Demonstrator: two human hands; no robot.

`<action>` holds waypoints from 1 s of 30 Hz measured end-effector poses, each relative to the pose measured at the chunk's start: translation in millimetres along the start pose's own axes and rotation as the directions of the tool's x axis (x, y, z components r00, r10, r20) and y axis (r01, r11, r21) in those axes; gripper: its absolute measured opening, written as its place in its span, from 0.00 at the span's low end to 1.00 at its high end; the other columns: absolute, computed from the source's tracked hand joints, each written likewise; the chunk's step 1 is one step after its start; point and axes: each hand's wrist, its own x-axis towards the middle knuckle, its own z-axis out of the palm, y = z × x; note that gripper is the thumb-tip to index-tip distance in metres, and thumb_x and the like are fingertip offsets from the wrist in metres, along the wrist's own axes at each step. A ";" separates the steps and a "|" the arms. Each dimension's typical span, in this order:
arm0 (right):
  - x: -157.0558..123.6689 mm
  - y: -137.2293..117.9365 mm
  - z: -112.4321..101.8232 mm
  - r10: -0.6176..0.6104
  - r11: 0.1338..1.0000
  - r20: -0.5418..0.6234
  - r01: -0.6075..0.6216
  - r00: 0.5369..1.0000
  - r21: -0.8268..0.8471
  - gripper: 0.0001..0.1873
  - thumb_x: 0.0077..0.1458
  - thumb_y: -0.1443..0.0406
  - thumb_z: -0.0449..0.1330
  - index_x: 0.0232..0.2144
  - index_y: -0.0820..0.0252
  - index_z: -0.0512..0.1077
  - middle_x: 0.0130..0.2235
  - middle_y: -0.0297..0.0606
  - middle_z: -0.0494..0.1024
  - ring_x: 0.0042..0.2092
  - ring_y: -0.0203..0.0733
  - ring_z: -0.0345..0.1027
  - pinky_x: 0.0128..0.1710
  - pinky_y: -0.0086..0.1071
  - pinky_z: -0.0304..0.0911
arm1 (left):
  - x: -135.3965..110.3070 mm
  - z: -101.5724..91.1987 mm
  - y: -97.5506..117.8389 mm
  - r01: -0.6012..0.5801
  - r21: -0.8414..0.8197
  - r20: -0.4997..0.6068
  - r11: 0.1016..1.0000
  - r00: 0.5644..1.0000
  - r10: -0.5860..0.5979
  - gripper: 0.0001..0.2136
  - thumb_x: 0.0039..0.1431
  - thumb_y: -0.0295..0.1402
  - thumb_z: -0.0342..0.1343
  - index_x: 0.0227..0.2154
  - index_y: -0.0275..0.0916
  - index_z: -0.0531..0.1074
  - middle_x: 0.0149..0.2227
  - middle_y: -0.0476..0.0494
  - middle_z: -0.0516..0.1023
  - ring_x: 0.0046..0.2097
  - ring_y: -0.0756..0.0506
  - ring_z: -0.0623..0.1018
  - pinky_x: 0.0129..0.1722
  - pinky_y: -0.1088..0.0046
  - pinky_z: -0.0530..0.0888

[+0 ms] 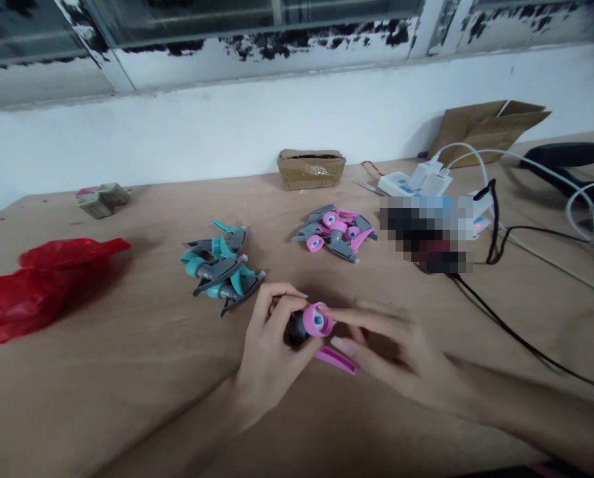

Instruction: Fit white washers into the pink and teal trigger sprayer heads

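Note:
My left hand [277, 338] is closed around a trigger spray head with a dark grey body, holding it over the table in front of me. Its pink collar [308, 321] faces up and towards me, with a blue and white centre inside. The pink trigger [337, 360] sticks out low, to the right of my left thumb. From the right, my right hand [391, 345] reaches in with index finger and thumb apart. The index fingertip appears to touch the collar's rim, while the thumb stays clear of it. Its other fingers are partly hidden and blurred.
Teal and grey spray heads [222, 269] lie piled to the left, pink and grey ones [337, 231] farther back. A red plastic bag [52, 279], small cardboard box [311, 170], open carton [480, 129], power strip [401, 184] and black cable [506, 338] are also on the table.

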 end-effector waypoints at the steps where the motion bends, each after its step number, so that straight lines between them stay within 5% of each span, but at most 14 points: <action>1: -1.9 -1.5 -0.1 0.020 0.999 0.029 -0.021 0.999 0.029 0.18 0.57 0.65 0.55 0.51 0.56 0.66 0.24 0.29 0.65 0.27 0.32 0.60 0.27 0.28 0.60 | -0.3 0.0 0.3 -0.011 0.013 -0.003 1.000 1.000 0.011 0.08 0.49 0.23 0.58 0.31 0.40 0.66 0.36 0.47 0.65 0.38 0.48 0.71 0.36 0.71 0.72; 8: -8.3 -4.0 0.3 0.069 0.996 0.085 -0.072 0.994 0.042 0.21 0.55 0.64 0.57 0.52 0.56 0.64 0.22 0.26 0.62 0.23 0.30 0.56 0.21 0.24 0.55 | -1.4 -1.0 0.7 -0.098 0.095 0.009 0.991 0.995 0.097 0.09 0.52 0.24 0.57 0.36 0.40 0.66 0.37 0.46 0.64 0.39 0.47 0.70 0.38 0.71 0.72; 15: -8.7 -7.2 -5.0 0.006 0.998 0.017 -0.007 1.000 0.060 0.17 0.54 0.63 0.58 0.46 0.59 0.67 0.21 0.25 0.62 0.20 0.28 0.56 0.18 0.23 0.54 | -3.4 -0.3 6.4 -0.159 0.063 0.043 0.985 0.987 0.157 0.08 0.54 0.25 0.56 0.37 0.39 0.67 0.38 0.45 0.65 0.39 0.47 0.70 0.37 0.72 0.72; 22: -3.6 -3.9 -10.8 -0.176 0.965 -0.025 0.168 0.984 -0.202 0.17 0.53 0.60 0.60 0.44 0.60 0.67 0.22 0.27 0.69 0.22 0.31 0.60 0.24 0.26 0.57 | -2.3 2.2 8.3 -0.161 0.049 0.066 0.986 0.985 0.157 0.07 0.54 0.26 0.55 0.37 0.39 0.67 0.38 0.44 0.65 0.39 0.47 0.71 0.37 0.73 0.73; 30: -4.2 -4.6 -12.1 -0.119 0.982 0.012 0.119 0.993 -0.150 0.14 0.55 0.59 0.58 0.41 0.60 0.67 0.24 0.28 0.72 0.23 0.30 0.62 0.23 0.24 0.57 | -2.6 2.4 8.1 -0.179 0.077 0.068 0.981 0.982 0.174 0.06 0.55 0.26 0.55 0.36 0.39 0.67 0.38 0.44 0.66 0.39 0.47 0.70 0.37 0.72 0.73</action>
